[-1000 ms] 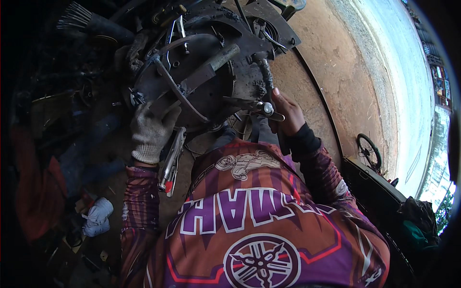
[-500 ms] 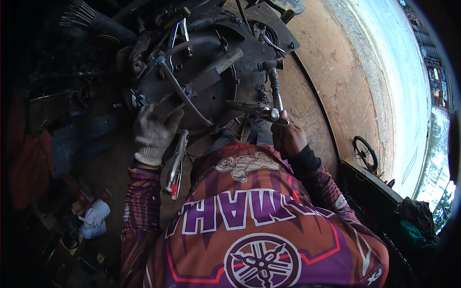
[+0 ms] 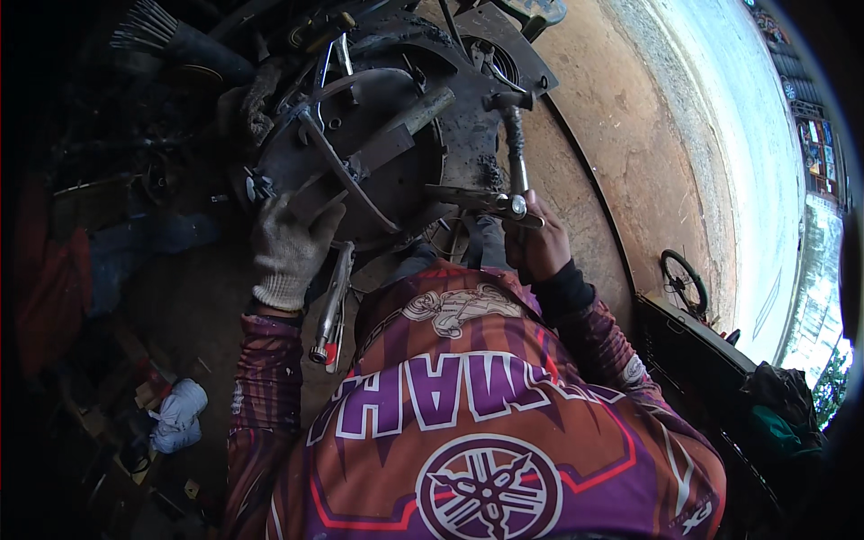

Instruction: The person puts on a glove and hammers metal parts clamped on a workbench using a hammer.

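Observation:
My left hand [image 3: 292, 245], in a pale knit glove, lies at the near left rim of a round dark metal plate [image 3: 409, 193]. Its fingers curl over the rim with the thumb apart, and what they grip is hidden. Beside the fingertips is a small silver clamp piece [image 3: 258, 185]. My bare right hand [image 3: 544, 241] is closed round the lower end of a hammer [image 3: 516, 139], its head pointing away from me. Locking pliers [image 3: 490, 200] are clamped at the plate's near right edge, close to that hand. Across the plate curves a metal strip [image 3: 340, 166].
A second pair of locking pliers [image 3: 331, 310] hangs from the near edge. A flat bar [image 3: 396, 144] and a metal tube [image 3: 436, 105] lie on the plate. Another glove [image 3: 258, 112] rests at the far left. Beyond, at right, stand a dark box [image 3: 693, 346] and a wheel [image 3: 684, 281].
My right hand has lifted the hammer slightly, its head moving away from me and up. The left hand has barely moved.

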